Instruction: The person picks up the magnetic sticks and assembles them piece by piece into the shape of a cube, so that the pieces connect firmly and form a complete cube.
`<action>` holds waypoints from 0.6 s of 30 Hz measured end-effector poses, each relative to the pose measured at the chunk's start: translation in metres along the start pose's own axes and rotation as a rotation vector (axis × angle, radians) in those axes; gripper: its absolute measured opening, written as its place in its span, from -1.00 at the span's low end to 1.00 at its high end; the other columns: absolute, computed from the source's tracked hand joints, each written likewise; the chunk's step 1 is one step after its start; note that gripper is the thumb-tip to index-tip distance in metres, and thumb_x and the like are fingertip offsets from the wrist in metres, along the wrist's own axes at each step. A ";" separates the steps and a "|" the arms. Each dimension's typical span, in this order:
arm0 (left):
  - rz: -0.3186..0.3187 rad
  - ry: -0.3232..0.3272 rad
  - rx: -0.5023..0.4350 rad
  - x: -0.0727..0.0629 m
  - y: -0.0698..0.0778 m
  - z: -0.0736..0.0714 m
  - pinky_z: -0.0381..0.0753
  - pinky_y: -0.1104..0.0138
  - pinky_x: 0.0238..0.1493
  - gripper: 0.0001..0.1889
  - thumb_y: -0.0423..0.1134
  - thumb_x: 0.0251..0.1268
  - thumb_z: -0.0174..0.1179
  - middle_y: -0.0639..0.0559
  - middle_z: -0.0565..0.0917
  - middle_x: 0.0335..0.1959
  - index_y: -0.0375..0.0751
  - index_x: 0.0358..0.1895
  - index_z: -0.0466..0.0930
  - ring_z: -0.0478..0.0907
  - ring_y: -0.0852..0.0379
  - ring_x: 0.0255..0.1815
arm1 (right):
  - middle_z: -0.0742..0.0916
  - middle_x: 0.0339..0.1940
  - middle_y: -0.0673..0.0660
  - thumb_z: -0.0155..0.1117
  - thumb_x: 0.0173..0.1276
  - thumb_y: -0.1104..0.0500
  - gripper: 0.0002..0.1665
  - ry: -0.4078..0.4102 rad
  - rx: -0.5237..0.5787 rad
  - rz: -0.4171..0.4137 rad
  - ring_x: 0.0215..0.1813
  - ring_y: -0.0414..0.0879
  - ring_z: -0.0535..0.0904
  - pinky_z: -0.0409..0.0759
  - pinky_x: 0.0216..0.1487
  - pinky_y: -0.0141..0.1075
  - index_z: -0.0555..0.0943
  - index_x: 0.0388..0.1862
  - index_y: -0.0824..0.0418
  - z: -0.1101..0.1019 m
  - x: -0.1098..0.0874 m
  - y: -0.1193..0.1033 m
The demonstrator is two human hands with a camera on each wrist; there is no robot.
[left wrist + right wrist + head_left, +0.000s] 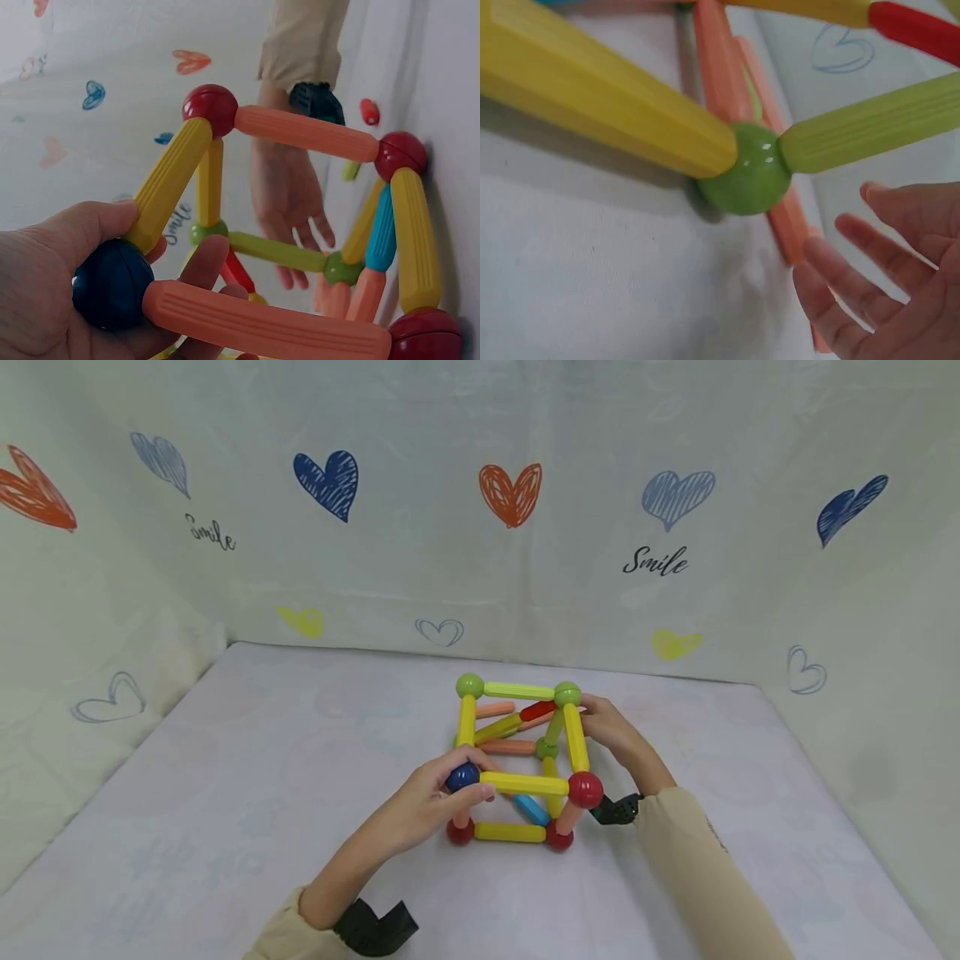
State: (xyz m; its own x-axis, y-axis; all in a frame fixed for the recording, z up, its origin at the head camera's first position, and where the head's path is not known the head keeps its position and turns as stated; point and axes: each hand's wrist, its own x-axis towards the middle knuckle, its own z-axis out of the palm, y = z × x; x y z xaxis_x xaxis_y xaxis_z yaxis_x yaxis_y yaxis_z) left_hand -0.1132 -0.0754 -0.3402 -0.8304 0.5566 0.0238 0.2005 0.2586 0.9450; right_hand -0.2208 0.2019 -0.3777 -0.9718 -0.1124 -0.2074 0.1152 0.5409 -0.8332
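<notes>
A box-shaped frame of magnetic rods and balls (525, 785) stands on the table. My left hand (412, 802) grips its near upper left corner, with the thumb and fingers about the blue ball (112, 285) and the end of a yellow rod (171, 184). My right hand (615, 731) is behind the frame's right side, close to the upper green ball (567, 694). In the right wrist view its fingers (847, 285) are spread beside a lower green ball (748, 169) and hold nothing. Inside the frame slant a blue rod (531, 809) and a red rod (537, 711).
Loose orange rods (497, 709) lie on the table behind the frame. A small red piece (370, 112) shows on the table in the left wrist view. A white cloth with printed hearts (510, 493) hangs at the back of the table.
</notes>
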 end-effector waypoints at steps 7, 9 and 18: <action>-0.015 0.000 -0.001 -0.001 0.001 0.001 0.57 0.33 -0.27 -0.74 -0.13 0.32 0.11 -0.09 0.60 -0.18 -0.09 0.01 0.43 0.49 -0.01 -0.33 | 0.62 -0.13 0.21 0.12 0.33 0.24 -0.79 -0.126 -0.138 -0.270 -0.05 0.01 0.46 0.43 0.07 -0.13 0.54 -0.13 0.34 0.008 0.016 0.009; -0.018 -0.003 -0.002 -0.001 0.001 0.001 0.58 0.32 -0.28 -0.74 -0.13 0.33 0.11 -0.10 0.60 -0.19 -0.10 0.01 0.43 0.49 0.01 -0.38 | 0.64 -0.04 0.23 0.20 0.29 0.23 -0.78 -0.147 -0.140 -0.338 0.03 0.07 0.47 0.44 0.14 -0.07 0.58 -0.13 0.33 0.011 0.018 0.010; -0.010 -0.001 -0.004 -0.001 0.002 0.000 0.56 0.34 -0.28 -0.74 -0.13 0.33 0.11 -0.09 0.60 -0.19 -0.11 0.02 0.43 0.49 0.00 -0.36 | 0.63 -0.13 0.12 0.23 0.28 0.14 -0.88 -0.073 -0.343 -0.205 -0.11 0.00 0.46 0.46 -0.03 -0.17 0.65 -0.26 0.14 0.009 0.018 0.009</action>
State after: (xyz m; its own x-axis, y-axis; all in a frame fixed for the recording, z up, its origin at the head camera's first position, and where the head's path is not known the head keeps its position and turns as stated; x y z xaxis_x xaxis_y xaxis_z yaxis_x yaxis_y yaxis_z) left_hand -0.1125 -0.0758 -0.3386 -0.8321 0.5544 0.0137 0.1897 0.2614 0.9464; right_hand -0.2355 0.1973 -0.3935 -0.9489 -0.2989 -0.1012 -0.1665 0.7465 -0.6442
